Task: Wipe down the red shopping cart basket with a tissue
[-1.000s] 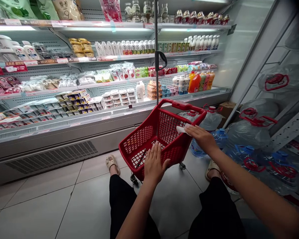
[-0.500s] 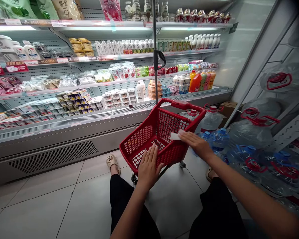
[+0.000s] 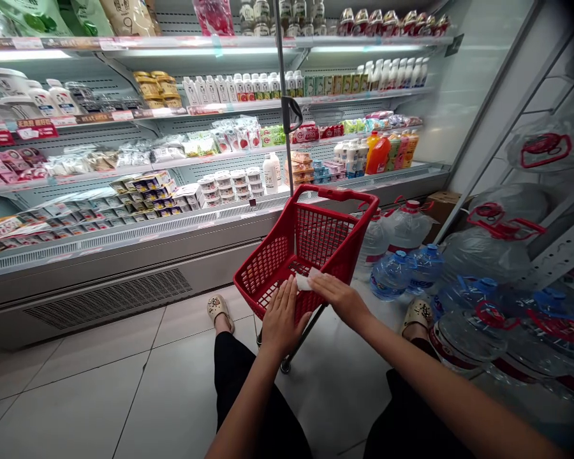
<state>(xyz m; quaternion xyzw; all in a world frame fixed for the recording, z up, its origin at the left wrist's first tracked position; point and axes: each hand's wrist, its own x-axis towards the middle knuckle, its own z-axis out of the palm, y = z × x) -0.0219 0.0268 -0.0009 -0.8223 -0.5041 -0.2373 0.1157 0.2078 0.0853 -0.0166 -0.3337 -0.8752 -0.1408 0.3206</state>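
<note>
Red cart: stands on the floor, near the front edge of the fridge, its basket tilted and its near rim under the hands.
Left hand: flat over the near rim, fingers together and thumb spread, gripping nothing.
Right hand: fingers nearly straight, holding the white tissue against the same rim, just right of the left hand.
White tissue: under the right fingertips, at the basket's near edge, close by the left fingertips; whether it touches them, I cannot tell.
Water bottles: on the floor, right of the cart.
Clogs: one either side.
</note>
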